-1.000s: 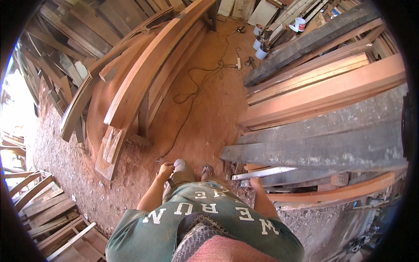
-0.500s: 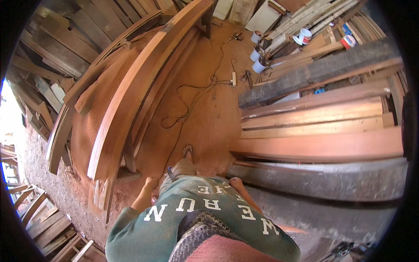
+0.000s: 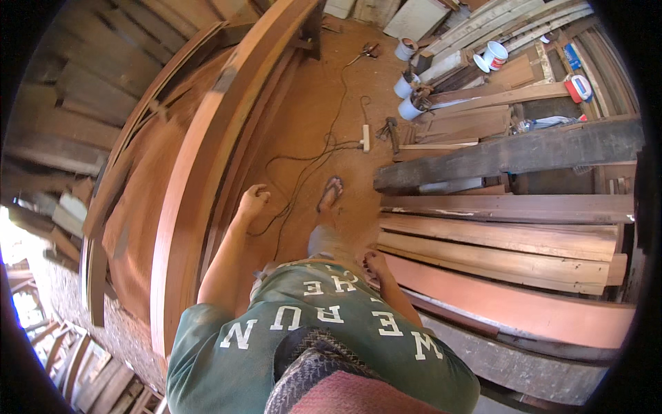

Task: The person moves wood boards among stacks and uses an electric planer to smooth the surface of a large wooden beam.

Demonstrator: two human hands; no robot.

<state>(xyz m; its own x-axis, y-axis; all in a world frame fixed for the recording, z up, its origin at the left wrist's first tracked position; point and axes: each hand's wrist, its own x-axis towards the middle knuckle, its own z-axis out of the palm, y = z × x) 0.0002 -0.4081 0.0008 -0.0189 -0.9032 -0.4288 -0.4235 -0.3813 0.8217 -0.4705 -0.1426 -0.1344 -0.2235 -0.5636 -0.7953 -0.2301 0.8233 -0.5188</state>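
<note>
Fingers of the left hand (image 3: 255, 200) are half curled, loose, nothing seen in them; hand is down-left of the white power strip (image 3: 365, 138). Right hand (image 3: 374, 263) is below the strip, fingers curled in; cannot tell if they grip anything. That hand is just beside the near end of the salmon board (image 3: 510, 293); contact cannot be made out.

Board lies below and right of the strip, under two light planks (image 3: 496, 241) in the view. Long curved beam (image 3: 189, 179), reddish wood, is left of the strip, nearest big piece to the left hand. Brown heap (image 3: 141, 221) sits further left of the strip, past the beam.

Dark grey beam (image 3: 510, 159) starts just right of and below the strip. Buckets (image 3: 414, 107), whitish, stand above-right of it; white tub (image 3: 494, 54) further up-right. Dark cable (image 3: 327, 150) trails in loops to its left. Sandalled foot (image 3: 330, 194) is on the brown floor (image 3: 324, 90), just below-left of the strip.
</note>
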